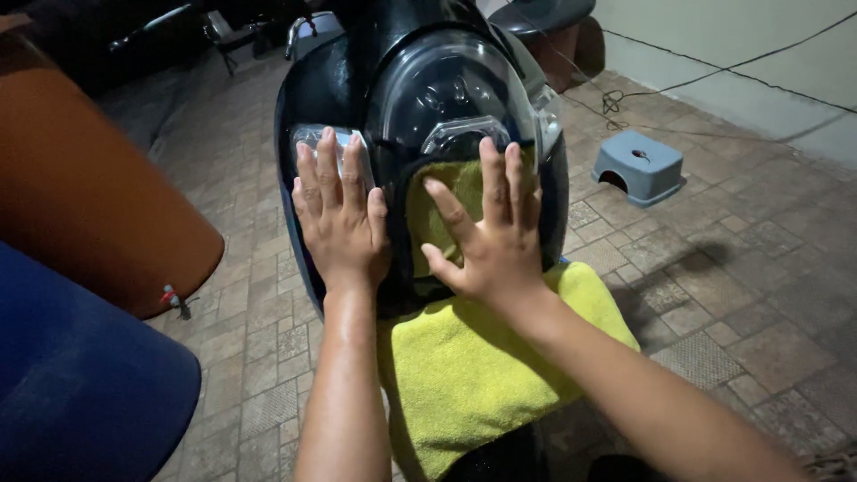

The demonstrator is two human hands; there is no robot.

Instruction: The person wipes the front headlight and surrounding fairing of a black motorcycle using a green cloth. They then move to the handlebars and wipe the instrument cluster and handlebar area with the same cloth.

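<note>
Two flat hands, left hand (pixel 339 219), right hand (pixel 489 236), on scooter front (pixel 420 80), yellow cloth (pixel 473 366) below.

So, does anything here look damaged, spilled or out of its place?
Nothing is clearly damaged or spilled. Both hands, left and right, lie flat on the scooter front. The yellow cloth hangs loose under the right hand, and a cable trails across the paved floor near a grey stool.
</note>
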